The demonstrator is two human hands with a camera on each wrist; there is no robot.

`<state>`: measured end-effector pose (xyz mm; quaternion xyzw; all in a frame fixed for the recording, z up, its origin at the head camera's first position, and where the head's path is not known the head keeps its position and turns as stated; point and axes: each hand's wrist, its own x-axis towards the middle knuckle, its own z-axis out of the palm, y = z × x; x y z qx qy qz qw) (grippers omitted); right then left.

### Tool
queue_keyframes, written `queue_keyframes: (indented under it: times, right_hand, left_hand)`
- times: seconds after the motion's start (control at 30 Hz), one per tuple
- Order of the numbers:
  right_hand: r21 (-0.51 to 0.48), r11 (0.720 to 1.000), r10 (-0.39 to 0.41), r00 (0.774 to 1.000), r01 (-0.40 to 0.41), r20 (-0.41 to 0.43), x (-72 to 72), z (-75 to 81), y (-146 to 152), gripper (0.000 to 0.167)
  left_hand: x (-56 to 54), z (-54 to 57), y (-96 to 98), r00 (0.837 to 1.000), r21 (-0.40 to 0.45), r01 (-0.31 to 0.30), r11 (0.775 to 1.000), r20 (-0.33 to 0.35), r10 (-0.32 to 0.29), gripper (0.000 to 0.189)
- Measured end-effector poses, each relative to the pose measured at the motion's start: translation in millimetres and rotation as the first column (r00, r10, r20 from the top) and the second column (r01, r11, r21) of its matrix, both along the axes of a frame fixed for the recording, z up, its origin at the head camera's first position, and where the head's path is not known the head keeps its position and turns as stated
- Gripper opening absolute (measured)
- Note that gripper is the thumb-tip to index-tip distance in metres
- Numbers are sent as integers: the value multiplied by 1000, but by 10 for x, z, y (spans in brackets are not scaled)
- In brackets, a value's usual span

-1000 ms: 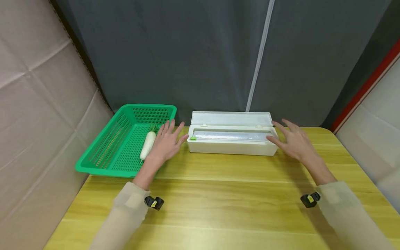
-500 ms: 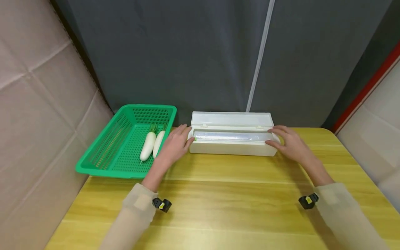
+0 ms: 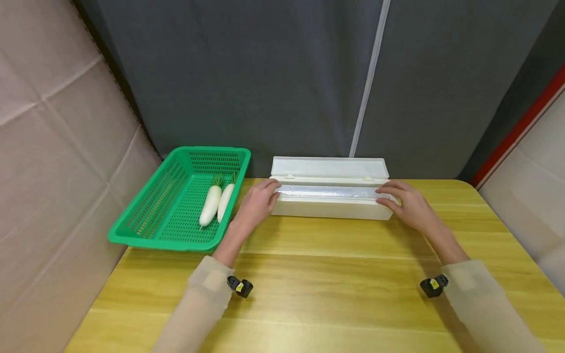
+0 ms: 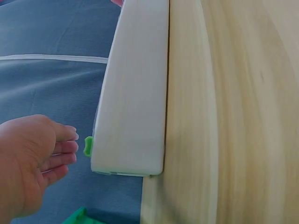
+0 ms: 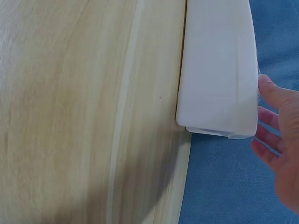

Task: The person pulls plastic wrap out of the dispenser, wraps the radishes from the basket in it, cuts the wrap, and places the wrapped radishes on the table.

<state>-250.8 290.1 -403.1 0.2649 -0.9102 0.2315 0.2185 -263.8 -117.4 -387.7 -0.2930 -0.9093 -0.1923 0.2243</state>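
A white cling film dispenser box (image 3: 331, 210) stands near the table's back edge, its lid (image 3: 329, 168) raised. A shiny strip of clear film (image 3: 326, 191) lies along its open top. My left hand (image 3: 257, 202) reaches over the left end, fingers gathered near the film. In the left wrist view its fingertips stand a little off the green slider (image 4: 88, 146). My right hand (image 3: 408, 206) is at the opposite end, thumb (image 5: 266, 84) right at the box's upper edge and the other fingers spread behind the end wall.
A green plastic basket (image 3: 141, 240) stands to the left, holding two white radishes (image 3: 211, 206) with short green tops. Behind the table hangs a dark grey cloth (image 3: 265, 88). The wooden table (image 3: 326, 284) stretches in front of the box.
My left hand has moved right from the basket's side to the box's left end, uncovering the second radish. My right hand's spread fingers have drawn in at the right end.
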Motion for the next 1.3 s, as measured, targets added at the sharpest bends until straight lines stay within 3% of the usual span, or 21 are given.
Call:
queue_keyframes:
  times: [0.57, 0.8, 0.97, 1.13, 1.3]
  right_hand:
    - [-6, 1000, 6, 996, -6, -94, -17, -52, -67, 15]
    - [-23, 1000, 8, 990, -11, -143, -70, -79, -81, 8]
    - [-25, 999, -24, 993, 22, -118, -87, -77, -111, 4]
    - [-35, 996, -88, 993, 86, -76, -87, -74, -147, 5]
    - [-42, 991, -130, 987, 127, -96, -100, -79, -179, 6]
  left_hand:
    - [-139, -200, 21, 999, 63, 29, 998, -16, -28, 9]
    - [-166, -211, 44, 999, 45, 9, 999, -46, -7, 7]
    - [-178, -188, 64, 999, 22, -31, 999, -34, 32, 6]
    - [-193, -138, 95, 998, -17, -66, 998, 24, 66, 7]
    - [-189, -115, 113, 993, -41, -98, 994, 67, 101, 9]
